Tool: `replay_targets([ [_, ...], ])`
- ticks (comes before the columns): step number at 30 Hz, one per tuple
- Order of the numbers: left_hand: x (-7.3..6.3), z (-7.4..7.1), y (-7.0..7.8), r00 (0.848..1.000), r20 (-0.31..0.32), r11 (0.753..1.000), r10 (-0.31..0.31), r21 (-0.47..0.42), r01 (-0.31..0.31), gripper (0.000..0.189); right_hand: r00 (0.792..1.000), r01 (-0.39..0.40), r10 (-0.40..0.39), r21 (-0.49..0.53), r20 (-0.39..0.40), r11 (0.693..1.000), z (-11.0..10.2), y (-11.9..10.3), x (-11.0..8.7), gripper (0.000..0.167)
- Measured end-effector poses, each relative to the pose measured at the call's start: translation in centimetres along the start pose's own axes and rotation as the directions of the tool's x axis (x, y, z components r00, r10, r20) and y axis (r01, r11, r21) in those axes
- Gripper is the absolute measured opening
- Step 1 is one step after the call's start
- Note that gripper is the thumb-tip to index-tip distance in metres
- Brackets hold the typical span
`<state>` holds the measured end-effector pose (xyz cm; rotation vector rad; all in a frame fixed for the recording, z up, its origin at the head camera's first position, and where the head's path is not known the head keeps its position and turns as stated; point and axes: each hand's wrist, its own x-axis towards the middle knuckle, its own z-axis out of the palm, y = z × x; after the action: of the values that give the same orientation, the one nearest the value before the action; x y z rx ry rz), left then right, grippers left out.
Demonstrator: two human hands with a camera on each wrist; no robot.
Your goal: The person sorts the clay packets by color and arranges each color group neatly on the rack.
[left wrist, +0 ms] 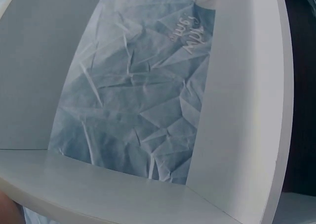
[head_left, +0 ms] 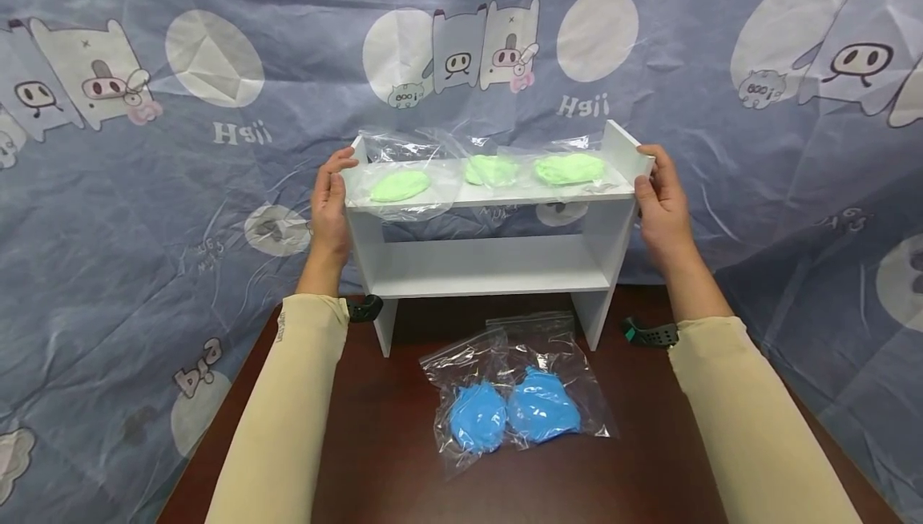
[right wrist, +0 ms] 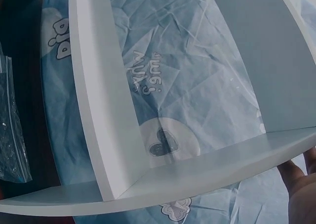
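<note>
A white two-tier shelf stands at the back of the table, and both hands hold its side panels near the top. On the left, my left hand grips the outer edge of the panel with its fingertips at the upper corner. My right hand grips the other panel, fingers at the top edge and thumb lower on the front edge. Three clear bags with light green contents lie along the top board: a left one, a middle one and a right one. The lower board is bare.
Two clear zip bags with blue contents, a left one and a right one, lie overlapping on the dark brown table before the shelf. A blue-grey printed cloth hangs behind and along both sides.
</note>
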<state>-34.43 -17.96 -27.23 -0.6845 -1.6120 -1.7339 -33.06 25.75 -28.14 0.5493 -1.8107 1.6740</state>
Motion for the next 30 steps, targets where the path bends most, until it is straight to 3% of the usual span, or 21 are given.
replay_targets([
  [8, -0.2, 0.5, 0.0, 0.999, -0.006, 0.999, 0.034, 0.042, -0.034, 0.037, 1.000, -0.014, 0.014, 0.039, 0.008, 0.999, -0.6, 1.4, 0.2, 0.042],
  [16, -0.2, 0.6, 0.0, 1.000, -0.013, 0.999, 0.017, 0.044, -0.017, 0.037, 0.996, -0.073, 0.079, -0.139, 0.039, 0.988, -1.2, 1.6, -1.1, 0.056],
  [23, 0.0, 0.6, 0.2, 1.000, -0.011, 0.999, 0.017, 0.040, -0.016, 0.038, 0.972, -0.166, 0.211, -0.333, 0.104, 0.928, -2.6, 2.6, -4.1, 0.064],
  [30, -0.3, 0.6, -0.1, 1.000, -0.012, 1.000, 0.015, 0.017, -0.015, 0.038, 0.942, -0.216, 0.296, -0.389, 0.159, 0.896, -3.3, 2.7, -7.0, 0.063],
])
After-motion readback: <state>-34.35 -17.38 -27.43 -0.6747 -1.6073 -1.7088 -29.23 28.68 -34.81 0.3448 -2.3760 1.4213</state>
